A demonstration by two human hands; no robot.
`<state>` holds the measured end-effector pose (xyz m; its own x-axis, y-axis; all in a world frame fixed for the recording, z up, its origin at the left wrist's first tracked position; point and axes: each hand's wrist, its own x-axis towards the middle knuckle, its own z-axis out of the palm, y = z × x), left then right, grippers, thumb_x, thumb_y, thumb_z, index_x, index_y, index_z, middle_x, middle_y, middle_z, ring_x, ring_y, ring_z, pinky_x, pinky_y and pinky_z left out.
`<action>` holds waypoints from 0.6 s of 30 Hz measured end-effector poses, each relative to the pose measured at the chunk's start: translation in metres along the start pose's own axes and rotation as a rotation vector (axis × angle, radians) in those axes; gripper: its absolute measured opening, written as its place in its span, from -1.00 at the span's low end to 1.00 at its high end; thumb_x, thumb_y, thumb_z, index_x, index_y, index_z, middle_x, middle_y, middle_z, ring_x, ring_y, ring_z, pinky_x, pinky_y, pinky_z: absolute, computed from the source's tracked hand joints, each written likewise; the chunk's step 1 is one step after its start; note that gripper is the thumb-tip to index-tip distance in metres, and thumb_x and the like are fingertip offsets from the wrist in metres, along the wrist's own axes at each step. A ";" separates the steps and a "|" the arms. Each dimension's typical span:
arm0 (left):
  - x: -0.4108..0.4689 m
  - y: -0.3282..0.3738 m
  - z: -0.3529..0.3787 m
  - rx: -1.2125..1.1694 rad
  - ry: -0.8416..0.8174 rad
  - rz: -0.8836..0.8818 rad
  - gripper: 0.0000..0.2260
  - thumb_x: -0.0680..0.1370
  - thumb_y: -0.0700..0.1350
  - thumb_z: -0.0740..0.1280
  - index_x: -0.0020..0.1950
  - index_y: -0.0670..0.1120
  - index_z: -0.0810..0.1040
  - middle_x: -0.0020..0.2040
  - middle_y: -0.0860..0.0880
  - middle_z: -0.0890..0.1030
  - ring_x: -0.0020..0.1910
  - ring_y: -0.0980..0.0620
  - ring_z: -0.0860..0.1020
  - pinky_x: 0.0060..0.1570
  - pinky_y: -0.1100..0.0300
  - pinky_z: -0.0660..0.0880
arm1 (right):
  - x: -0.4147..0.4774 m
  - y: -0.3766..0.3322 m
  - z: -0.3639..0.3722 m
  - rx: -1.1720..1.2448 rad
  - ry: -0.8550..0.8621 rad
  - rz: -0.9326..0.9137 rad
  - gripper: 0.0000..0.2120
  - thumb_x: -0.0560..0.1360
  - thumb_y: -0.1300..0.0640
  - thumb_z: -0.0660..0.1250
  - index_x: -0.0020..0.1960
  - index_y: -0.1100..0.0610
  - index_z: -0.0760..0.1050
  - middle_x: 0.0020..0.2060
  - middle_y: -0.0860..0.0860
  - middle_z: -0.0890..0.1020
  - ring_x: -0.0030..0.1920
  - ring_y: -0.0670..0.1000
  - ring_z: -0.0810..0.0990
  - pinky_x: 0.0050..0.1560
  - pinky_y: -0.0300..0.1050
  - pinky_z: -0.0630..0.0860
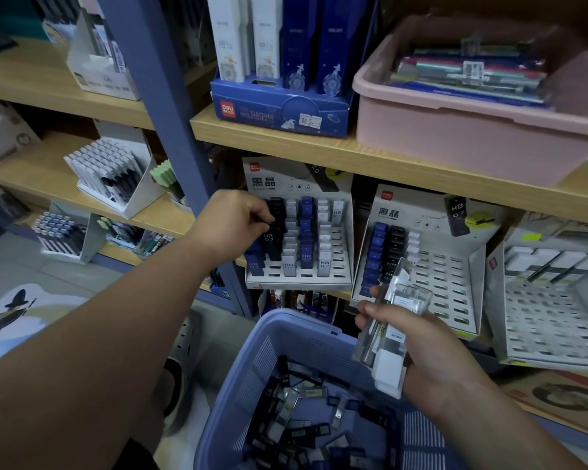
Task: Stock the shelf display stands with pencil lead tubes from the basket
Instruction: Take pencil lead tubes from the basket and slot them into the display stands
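Two hands are sharing the slotting step: the left hand (238, 222) is pinching a black tube (276, 212) into the display stand (340, 279), while the right hand (431, 351) is gripping clear tubes (398, 320) above the basket (286, 334), probably needing empty slots next.

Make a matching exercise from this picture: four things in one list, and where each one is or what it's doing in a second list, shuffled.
Things:
1 pink tub
2 blue basket
3 left hand
4 right hand

Place or state:
A pinching a black tube in the left display stand
B on the upper shelf
C gripping clear tubes
D lowest in view, holding loose tubes

Pairs: 1-B, 2-D, 3-A, 4-C
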<state>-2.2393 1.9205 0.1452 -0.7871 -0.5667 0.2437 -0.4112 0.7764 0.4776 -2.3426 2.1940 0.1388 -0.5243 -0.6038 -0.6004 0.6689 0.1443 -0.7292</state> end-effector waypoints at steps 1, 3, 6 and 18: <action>0.000 -0.001 0.000 0.012 -0.004 0.021 -0.90 0.48 -0.28 0.49 -0.03 -0.14 0.73 -0.08 -0.05 0.69 -0.16 0.08 0.59 -0.08 0.27 0.47 | 0.000 0.000 0.000 -0.001 -0.001 0.001 -0.52 0.25 0.24 0.51 0.18 0.13 0.64 -0.08 0.12 0.74 -0.18 0.01 0.72 -0.18 -0.03 0.62; 0.000 -0.002 0.003 0.026 -0.004 0.061 -0.89 0.48 -0.29 0.49 -0.03 -0.16 0.73 -0.06 -0.07 0.69 -0.16 0.08 0.57 -0.06 0.26 0.48 | 0.001 0.001 0.001 -0.002 0.007 0.002 -0.47 0.20 0.23 0.51 0.19 0.14 0.64 -0.04 0.13 0.74 -0.17 0.01 0.72 -0.14 0.01 0.61; 0.000 -0.004 0.009 0.054 -0.018 0.117 -0.88 0.46 -0.28 0.50 -0.04 -0.14 0.74 -0.07 -0.07 0.68 -0.12 0.05 0.58 0.00 0.14 0.55 | -0.001 0.002 0.003 -0.010 -0.004 0.010 -0.51 0.25 0.25 0.51 0.18 0.15 0.64 -0.02 0.14 0.74 -0.20 0.01 0.72 -0.13 0.00 0.60; -0.038 0.080 0.006 -0.279 -0.023 -0.002 -0.87 0.52 -0.03 0.46 -0.19 -0.03 0.68 -0.35 0.09 0.58 -0.38 0.19 0.50 -0.35 0.38 0.40 | -0.002 0.002 0.009 0.080 -0.024 -0.006 -0.63 0.34 0.28 0.51 0.14 0.15 0.64 -0.09 0.14 0.72 -0.18 0.02 0.71 -0.22 -0.01 0.64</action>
<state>-2.2453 2.0055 0.1686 -0.7976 -0.5597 0.2248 -0.2730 0.6672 0.6930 -2.3355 2.1884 0.1415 -0.5161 -0.6231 -0.5876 0.7065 0.0781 -0.7034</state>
